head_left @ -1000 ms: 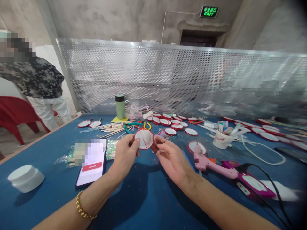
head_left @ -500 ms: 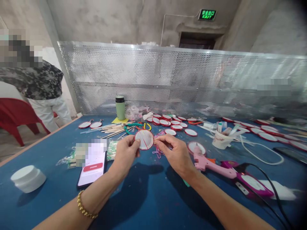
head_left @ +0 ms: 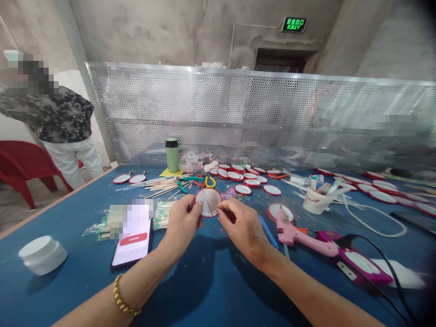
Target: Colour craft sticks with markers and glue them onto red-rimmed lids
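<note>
My left hand (head_left: 182,223) pinches the left edge of a small round disc with a red rim (head_left: 208,201), held up above the blue table (head_left: 204,281). A thin red line crosses the disc's pale face. My right hand (head_left: 242,225) is closed in a pinch at the disc's lower right edge, fingertips touching it; whether it also holds a thread I cannot make out. A gold bracelet (head_left: 122,299) circles my left wrist.
A phone (head_left: 132,238) lies left of my hands, a white jar (head_left: 42,254) further left. A pink glue gun (head_left: 299,234) with black cord lies right. Many red-rimmed discs (head_left: 245,179), wooden sticks (head_left: 160,184), a green bottle (head_left: 172,155), a paper cup (head_left: 315,200). A person (head_left: 57,127) stands far left.
My right hand turned over from palm-up and closed into a pinch at the disc's rim. The disc tilted slightly and both hands dropped a little lower in view.
</note>
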Motion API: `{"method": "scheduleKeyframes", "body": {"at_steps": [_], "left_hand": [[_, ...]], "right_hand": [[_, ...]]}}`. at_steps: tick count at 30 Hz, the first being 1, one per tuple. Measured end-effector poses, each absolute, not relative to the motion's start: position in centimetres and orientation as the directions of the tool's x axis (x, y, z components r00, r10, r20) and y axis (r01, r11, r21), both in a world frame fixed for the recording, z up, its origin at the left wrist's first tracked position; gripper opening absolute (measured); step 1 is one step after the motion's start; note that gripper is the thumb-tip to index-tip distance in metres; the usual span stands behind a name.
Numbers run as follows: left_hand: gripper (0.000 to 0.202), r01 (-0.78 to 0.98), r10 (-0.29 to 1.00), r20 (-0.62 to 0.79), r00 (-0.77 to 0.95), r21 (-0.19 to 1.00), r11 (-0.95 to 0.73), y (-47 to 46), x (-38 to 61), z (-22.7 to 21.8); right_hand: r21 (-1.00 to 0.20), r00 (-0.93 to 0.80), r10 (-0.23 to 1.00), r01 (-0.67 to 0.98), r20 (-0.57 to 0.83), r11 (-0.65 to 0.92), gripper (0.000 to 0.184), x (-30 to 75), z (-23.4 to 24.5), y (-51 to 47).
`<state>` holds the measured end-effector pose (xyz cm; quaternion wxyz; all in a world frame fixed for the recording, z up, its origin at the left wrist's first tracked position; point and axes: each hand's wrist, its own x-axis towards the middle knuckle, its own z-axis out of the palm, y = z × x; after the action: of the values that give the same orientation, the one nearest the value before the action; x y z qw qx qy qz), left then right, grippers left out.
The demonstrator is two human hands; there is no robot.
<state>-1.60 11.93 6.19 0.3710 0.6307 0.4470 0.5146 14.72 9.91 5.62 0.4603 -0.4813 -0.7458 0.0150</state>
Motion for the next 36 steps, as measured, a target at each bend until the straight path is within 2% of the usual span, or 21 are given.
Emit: {"method": "scheduleKeyframes", "body": {"at_steps": [9, 15, 19, 28, 34, 36], "left_hand": [[0.021, -0.048, 0.964, 0.253, 0.085, 0.967, -0.25, 11.9, -1.3, 5.8], [0.02, -0.071, 0.966, 0.243, 0.088, 0.969, -0.238, 11.9, -1.3, 5.8], [0.02, -0.057, 0.965, 0.247, 0.091, 0.968, -0.243, 12.0, -1.3, 5.8], [0.019, -0.035, 0.966, 0.244, 0.089, 0.97, -0.242, 11.9, -1.4, 6.0], [0.021, 0.194, 0.941, 0.271, 0.202, 0.931, -0.309, 12.0, -1.3, 5.9], [0.022, 0.261, 0.928, 0.288, 0.236, 0.901, -0.346, 11.9, -1.2, 5.8]], "right_hand": [[-0.597, 0.012, 0.792, 0.664, 0.61, 0.45, 0.012, 13.9, 5.5, 9.3], [-0.711, 0.062, 0.821, 0.541, 0.567, 0.45, 0.012, 13.7, 5.6, 9.2], [-0.733, 0.083, 0.826, 0.516, 0.557, 0.443, 0.011, 13.7, 5.4, 9.4], [-0.658, 0.063, 0.808, 0.619, 0.586, 0.429, 0.019, 14.2, 6.2, 9.3], [-0.499, 0.012, 0.666, 0.672, 0.746, 0.547, 0.01, 16.1, 8.3, 9.5], [-0.457, -0.043, 0.648, 0.674, 0.76, 0.58, 0.008, 16.5, 8.6, 9.6]]}}
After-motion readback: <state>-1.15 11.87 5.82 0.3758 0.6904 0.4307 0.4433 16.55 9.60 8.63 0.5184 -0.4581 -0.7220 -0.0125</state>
